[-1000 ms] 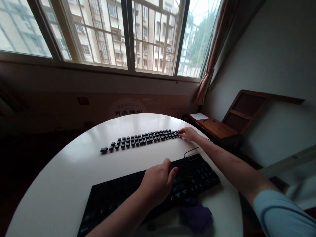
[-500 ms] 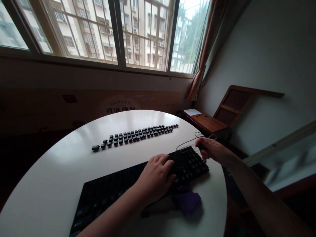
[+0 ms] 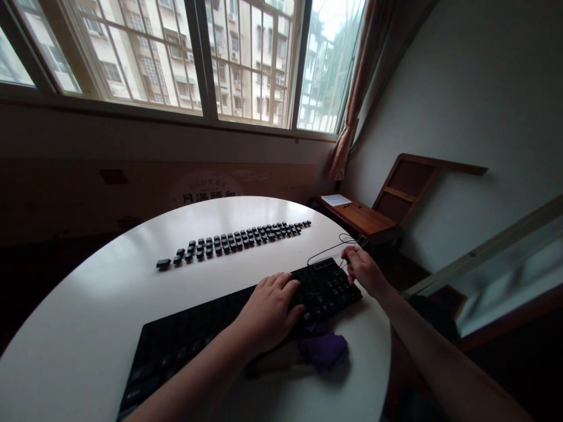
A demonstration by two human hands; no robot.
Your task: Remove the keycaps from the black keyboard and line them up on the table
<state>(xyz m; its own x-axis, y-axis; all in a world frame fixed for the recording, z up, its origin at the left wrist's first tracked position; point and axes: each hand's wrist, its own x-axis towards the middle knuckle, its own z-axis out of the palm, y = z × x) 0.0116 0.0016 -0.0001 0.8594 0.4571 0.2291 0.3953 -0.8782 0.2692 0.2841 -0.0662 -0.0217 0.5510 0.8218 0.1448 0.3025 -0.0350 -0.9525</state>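
A black keyboard [image 3: 197,334] lies at a slant across the white round table [image 3: 88,316]. My left hand [image 3: 273,308] presses down on its middle, fingers curled toward the far edge, holding it. Over the number pad at its right end, my right hand [image 3: 363,271] is closed on a small dark tool with thin wires, which looks like a keycap puller [image 3: 345,257]; the fingers hide most of it. Removed keycaps [image 3: 237,239] stand in slanting rows beyond the keyboard. A crumpled purple cloth [image 3: 324,350] lies against the keyboard's near edge.
The keyboard's black cable [image 3: 323,255] loops behind my right hand. A dark, indistinct object [image 3: 264,366] lies left of the cloth. Past the table's right edge stands a wooden chair [image 3: 369,217] with white paper [image 3: 336,200] on it. A barred window [image 3: 250,64] is ahead.
The whole view has shifted slightly, so things appear farther left. Both hands keep nearly the same places on and over the keyboard, and the keycap rows look unchanged.
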